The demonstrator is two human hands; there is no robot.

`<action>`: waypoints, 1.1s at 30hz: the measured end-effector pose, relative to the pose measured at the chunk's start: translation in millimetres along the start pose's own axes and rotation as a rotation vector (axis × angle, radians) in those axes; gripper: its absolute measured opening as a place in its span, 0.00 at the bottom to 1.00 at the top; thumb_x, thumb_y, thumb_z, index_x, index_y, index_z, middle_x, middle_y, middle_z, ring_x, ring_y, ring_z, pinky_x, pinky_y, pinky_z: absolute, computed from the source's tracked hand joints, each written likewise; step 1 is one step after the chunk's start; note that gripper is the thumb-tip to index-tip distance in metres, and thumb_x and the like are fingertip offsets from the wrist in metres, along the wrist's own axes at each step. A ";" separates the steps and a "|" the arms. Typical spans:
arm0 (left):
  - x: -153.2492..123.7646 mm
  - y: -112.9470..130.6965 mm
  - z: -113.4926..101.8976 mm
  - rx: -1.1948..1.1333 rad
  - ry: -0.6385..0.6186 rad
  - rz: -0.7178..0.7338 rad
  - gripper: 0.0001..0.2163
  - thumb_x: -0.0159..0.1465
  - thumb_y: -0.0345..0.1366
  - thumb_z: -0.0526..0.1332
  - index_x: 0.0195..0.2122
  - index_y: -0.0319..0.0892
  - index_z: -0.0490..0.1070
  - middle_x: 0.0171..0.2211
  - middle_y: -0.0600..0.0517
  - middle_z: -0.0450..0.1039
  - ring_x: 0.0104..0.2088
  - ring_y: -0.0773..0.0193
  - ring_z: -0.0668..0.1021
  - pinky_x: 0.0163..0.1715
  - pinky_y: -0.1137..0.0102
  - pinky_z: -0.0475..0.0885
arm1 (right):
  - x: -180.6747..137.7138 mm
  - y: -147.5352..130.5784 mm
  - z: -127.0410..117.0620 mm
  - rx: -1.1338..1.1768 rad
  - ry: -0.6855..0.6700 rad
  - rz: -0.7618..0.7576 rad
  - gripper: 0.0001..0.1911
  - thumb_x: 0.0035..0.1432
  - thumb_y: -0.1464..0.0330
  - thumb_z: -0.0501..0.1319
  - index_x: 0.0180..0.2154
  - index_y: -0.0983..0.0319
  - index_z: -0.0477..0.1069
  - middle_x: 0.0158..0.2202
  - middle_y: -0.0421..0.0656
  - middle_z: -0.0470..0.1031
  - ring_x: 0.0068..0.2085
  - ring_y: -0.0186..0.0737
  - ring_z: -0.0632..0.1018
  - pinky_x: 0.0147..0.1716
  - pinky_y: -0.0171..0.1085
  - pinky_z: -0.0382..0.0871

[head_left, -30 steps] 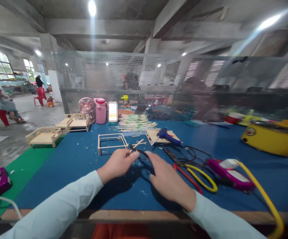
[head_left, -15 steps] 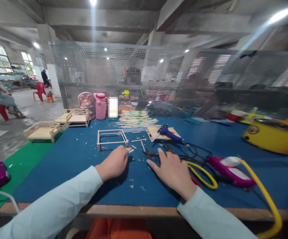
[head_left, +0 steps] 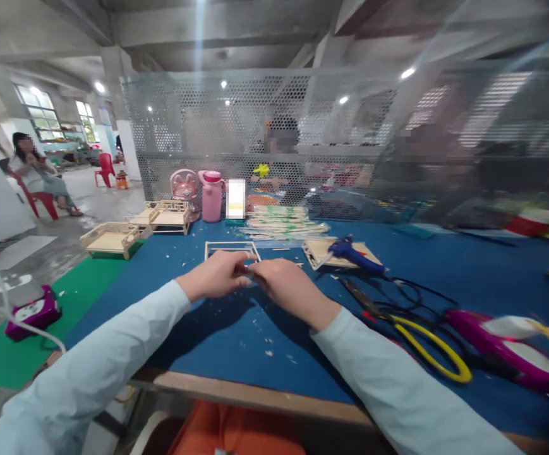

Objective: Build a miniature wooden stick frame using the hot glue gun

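At the far left I'm seeing a person (head_left: 42, 177) sitting on a red chair, head blurred out. Nearer, a purple power strip (head_left: 32, 313) with a white cord is lying over the green surface (head_left: 82, 291). Along the left end of the blue tabletop (head_left: 208, 347), a small wooden bench-like piece (head_left: 110, 240) is standing, and similar wooden pieces (head_left: 167, 217) are standing just behind it, with a pink flask (head_left: 211, 201) rising to their right.

The worker's left hand (head_left: 218, 275) is reaching in from a pale blue sleeve, its fingers bending toward the other hand; I cannot tell whether they are gripping anything. A slender wooden frame (head_left: 230, 242) is standing just beyond it on the tabletop, partly hidden by the hands. Farther back, a heap of thin sticks (head_left: 281, 221) is lying before the perforated screen (head_left: 193, 107). The right hand (head_left: 293, 287) is curling inward, its fingertips meeting or nearly meeting the left's; whatever it may be pinching is hidden from me.

To the right, a blue glue gun (head_left: 359, 256) is lying across a flat wooden piece (head_left: 313, 248). Nearer, a dark hand tool (head_left: 359, 296) with a yellow handle is resting among black cords, and another purple power strip (head_left: 501, 344) is lying beyond it.
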State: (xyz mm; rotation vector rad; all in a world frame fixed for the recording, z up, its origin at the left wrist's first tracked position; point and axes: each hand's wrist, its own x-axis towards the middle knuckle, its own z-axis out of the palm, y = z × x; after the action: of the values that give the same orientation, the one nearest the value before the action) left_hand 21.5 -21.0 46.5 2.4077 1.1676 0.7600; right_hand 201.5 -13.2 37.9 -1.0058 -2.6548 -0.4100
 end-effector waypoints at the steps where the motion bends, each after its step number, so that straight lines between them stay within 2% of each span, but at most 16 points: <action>1: -0.9 -3.4 -10.4 0.007 0.028 -0.017 0.17 0.55 0.35 0.62 0.46 0.38 0.72 0.36 0.45 0.77 0.35 0.58 0.77 0.36 0.69 0.68 | 2.0 1.2 4.6 0.006 0.016 0.003 0.09 0.59 0.73 0.56 0.35 0.62 0.75 0.32 0.45 0.79 0.34 0.39 0.76 0.33 0.34 0.60; 3: -2.7 -15.1 -28.2 -0.051 0.217 -0.077 0.13 0.57 0.41 0.60 0.38 0.38 0.75 0.34 0.47 0.77 0.35 0.60 0.77 0.36 0.69 0.68 | 2.2 3.1 13.6 0.011 0.048 0.018 0.10 0.60 0.73 0.55 0.34 0.63 0.75 0.32 0.45 0.79 0.34 0.39 0.75 0.33 0.34 0.59; 5: -4.6 -34.1 -38.0 -0.196 0.529 -0.190 0.14 0.60 0.42 0.56 0.37 0.37 0.73 0.32 0.47 0.76 0.32 0.64 0.76 0.35 0.70 0.69 | -0.5 4.2 21.0 0.008 0.078 0.039 0.11 0.60 0.73 0.54 0.34 0.63 0.75 0.33 0.45 0.79 0.34 0.39 0.75 0.35 0.35 0.59; 6: -5.6 -45.9 -39.2 -0.256 0.656 -0.297 0.15 0.61 0.43 0.54 0.38 0.36 0.72 0.30 0.48 0.75 0.30 0.65 0.75 0.33 0.71 0.69 | -2.0 4.5 23.8 0.005 0.090 0.049 0.11 0.60 0.73 0.54 0.34 0.63 0.75 0.34 0.45 0.79 0.34 0.39 0.74 0.36 0.35 0.58; 7: -6.8 -58.3 -37.8 -0.280 0.739 -0.393 0.15 0.62 0.42 0.53 0.39 0.36 0.71 0.29 0.49 0.74 0.29 0.67 0.74 0.32 0.72 0.68 | -3.2 4.6 25.8 0.000 0.100 0.062 0.11 0.60 0.73 0.54 0.33 0.63 0.75 0.35 0.45 0.79 0.35 0.39 0.74 0.37 0.36 0.57; 8: -8.1 -70.5 -34.4 -0.285 0.741 -0.440 0.14 0.62 0.40 0.52 0.40 0.35 0.70 0.29 0.49 0.73 0.28 0.67 0.73 0.31 0.73 0.68 | -4.2 4.4 27.1 -0.008 0.112 0.080 0.11 0.60 0.73 0.54 0.33 0.62 0.75 0.35 0.45 0.78 0.36 0.39 0.73 0.37 0.36 0.56; 10: -11.3 -91.8 -24.3 -0.314 0.667 -0.495 0.13 0.60 0.35 0.53 0.42 0.33 0.68 0.28 0.49 0.72 0.24 0.69 0.71 0.28 0.72 0.67 | -5.1 3.5 28.2 -0.033 0.135 0.127 0.11 0.60 0.71 0.54 0.33 0.62 0.76 0.35 0.45 0.78 0.37 0.40 0.72 0.37 0.38 0.54; 13: -16.6 -109.3 -12.2 -0.368 0.489 -0.518 0.18 0.56 0.29 0.56 0.48 0.32 0.65 0.25 0.51 0.71 0.22 0.69 0.71 0.26 0.72 0.66 | -5.3 1.8 28.7 -0.075 0.150 0.191 0.11 0.60 0.70 0.55 0.31 0.62 0.76 0.33 0.45 0.77 0.37 0.42 0.70 0.35 0.40 0.51; 17: -22.5 -109.8 -11.0 -0.421 0.288 -0.450 0.30 0.46 0.21 0.58 0.54 0.35 0.61 0.30 0.53 0.71 0.26 0.70 0.71 0.31 0.73 0.67 | -5.2 2.3 31.3 -0.112 0.145 0.243 0.12 0.59 0.68 0.55 0.30 0.61 0.76 0.31 0.46 0.75 0.35 0.42 0.68 0.33 0.40 0.48; 20: -26.6 -103.6 -12.7 -0.433 0.183 -0.405 0.38 0.42 0.19 0.59 0.58 0.36 0.56 0.32 0.53 0.70 0.28 0.70 0.71 0.34 0.72 0.67 | -4.8 4.5 34.4 -0.120 0.129 0.261 0.12 0.59 0.68 0.55 0.30 0.61 0.76 0.29 0.46 0.75 0.33 0.41 0.69 0.32 0.40 0.47; 23: -30.2 -96.9 -11.2 -0.410 0.123 -0.371 0.43 0.41 0.22 0.63 0.61 0.35 0.51 0.32 0.55 0.68 0.31 0.68 0.70 0.38 0.70 0.66 | -4.0 5.8 37.1 -0.106 0.104 0.253 0.12 0.59 0.68 0.55 0.30 0.60 0.76 0.28 0.44 0.76 0.32 0.40 0.70 0.32 0.39 0.47; 27: -32.2 -90.6 -8.4 -0.264 0.064 -0.326 0.48 0.44 0.32 0.68 0.64 0.35 0.43 0.33 0.54 0.67 0.33 0.65 0.71 0.41 0.66 0.66 | -2.6 5.6 39.6 -0.076 0.082 0.260 0.11 0.60 0.68 0.55 0.32 0.60 0.76 0.31 0.43 0.79 0.34 0.40 0.72 0.33 0.39 0.48; 33: -31.8 -88.5 -9.2 -0.178 0.074 -0.335 0.51 0.44 0.37 0.69 0.65 0.36 0.40 0.36 0.51 0.67 0.34 0.62 0.71 0.41 0.64 0.66 | -1.5 4.5 43.0 -0.035 0.052 0.290 0.10 0.59 0.68 0.56 0.32 0.59 0.76 0.34 0.42 0.80 0.35 0.40 0.75 0.34 0.39 0.48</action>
State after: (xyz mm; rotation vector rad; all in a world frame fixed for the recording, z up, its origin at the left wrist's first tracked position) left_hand -54.1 7.0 -2.7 1.9866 1.4202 0.8096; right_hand 199.1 4.4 -1.5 -1.3474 -2.4132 -0.4123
